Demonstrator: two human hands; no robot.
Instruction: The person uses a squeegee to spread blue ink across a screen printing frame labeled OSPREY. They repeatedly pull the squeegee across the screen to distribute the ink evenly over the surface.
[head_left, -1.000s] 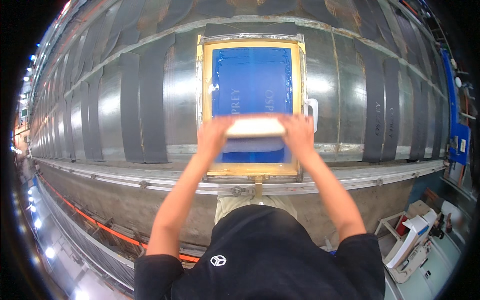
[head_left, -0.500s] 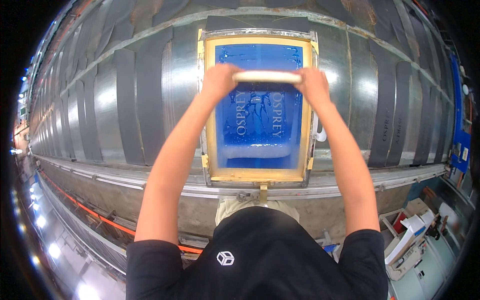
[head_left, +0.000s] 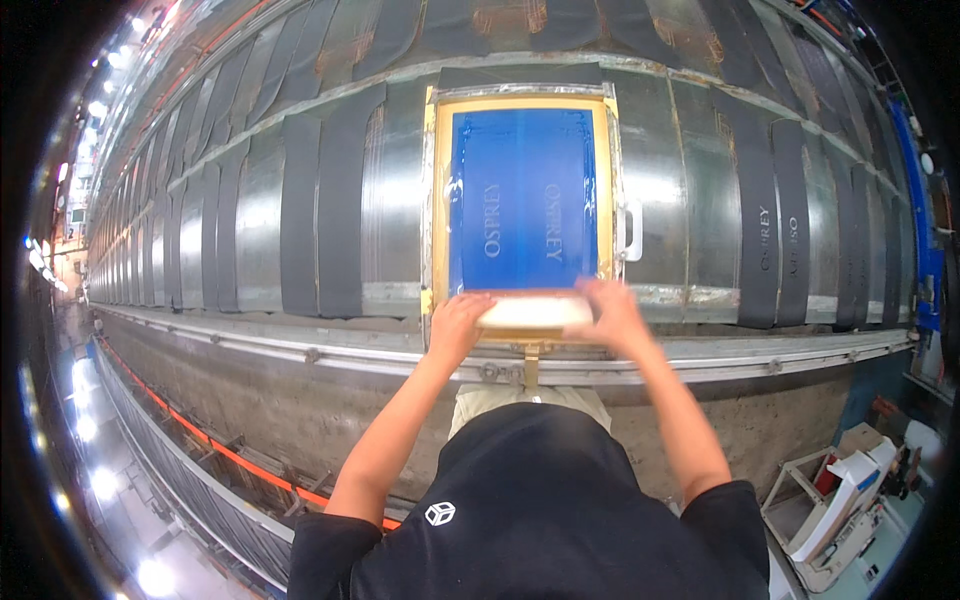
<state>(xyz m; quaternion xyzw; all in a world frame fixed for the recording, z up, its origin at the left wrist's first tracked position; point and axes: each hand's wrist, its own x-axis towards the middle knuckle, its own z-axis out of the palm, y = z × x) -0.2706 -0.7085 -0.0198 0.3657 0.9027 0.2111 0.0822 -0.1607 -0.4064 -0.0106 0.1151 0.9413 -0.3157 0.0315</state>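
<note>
A printing screen (head_left: 523, 195) with blue mesh, pale lettering and a yellow-taped metal frame lies on the long metal table (head_left: 655, 180). A cream-colored squeegee (head_left: 530, 312) lies crosswise at the screen's near edge. My left hand (head_left: 458, 318) is closed round its left end. My right hand (head_left: 610, 315) is at its right end, blurred, with fingers bent onto it. A white handle (head_left: 632, 230) sticks out from the frame's right side.
Dark fabric strips (head_left: 300, 210), some with lettering, lie in rows along the table. A metal rail (head_left: 750, 355) runs along the near edge. An orange cable tray (head_left: 230, 450) runs at lower left. Equipment (head_left: 830, 480) stands at lower right, and a blue bar (head_left: 925, 250) is at the far right.
One second ago the squeegee was on the lower screen; half a second ago both hands had carried it to the upper part. Now they have pulled it back down to the near edge.
</note>
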